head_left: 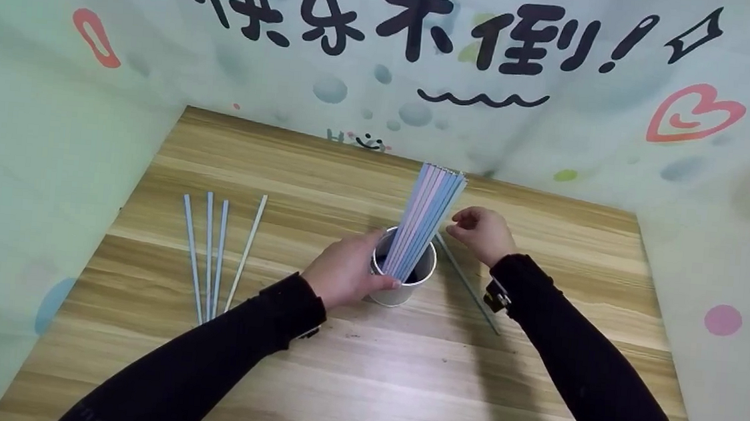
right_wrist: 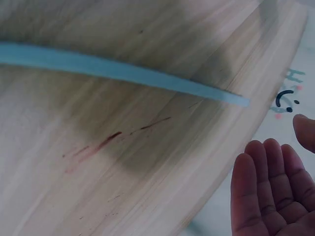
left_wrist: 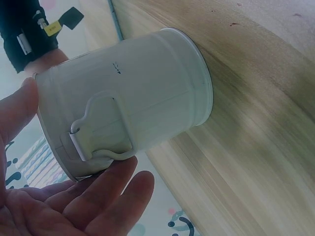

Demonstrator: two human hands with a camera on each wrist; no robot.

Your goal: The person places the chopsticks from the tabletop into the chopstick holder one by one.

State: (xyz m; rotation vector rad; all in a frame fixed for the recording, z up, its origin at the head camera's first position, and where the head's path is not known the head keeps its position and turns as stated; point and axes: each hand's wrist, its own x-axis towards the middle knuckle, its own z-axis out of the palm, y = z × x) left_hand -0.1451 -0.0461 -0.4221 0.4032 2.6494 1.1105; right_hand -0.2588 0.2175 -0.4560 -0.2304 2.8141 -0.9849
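Observation:
A white metal bucket (head_left: 393, 296) with a wire handle loop on its side stands on the wooden table. My left hand (head_left: 345, 270) grips it near the rim, thumb at the front and fingers round the far side. A bundle of blue and pink straws (head_left: 424, 221) leans to the right in the bucket, tops well above the rim. My right hand (head_left: 483, 236) is just right of the bundle and holds nothing; the right wrist view shows its fingers (right_wrist: 268, 187) fairly straight. Below it, a single blue-green straw (head_left: 469, 286) lies slanted on the table.
On the table's left side lie three blue straws (head_left: 192, 256) and one whitish straw (head_left: 248, 247), their lower ends partly behind the left sleeve (head_left: 203, 357). A printed cloth wall (head_left: 289, 110) stands along the table's back edge and both sides.

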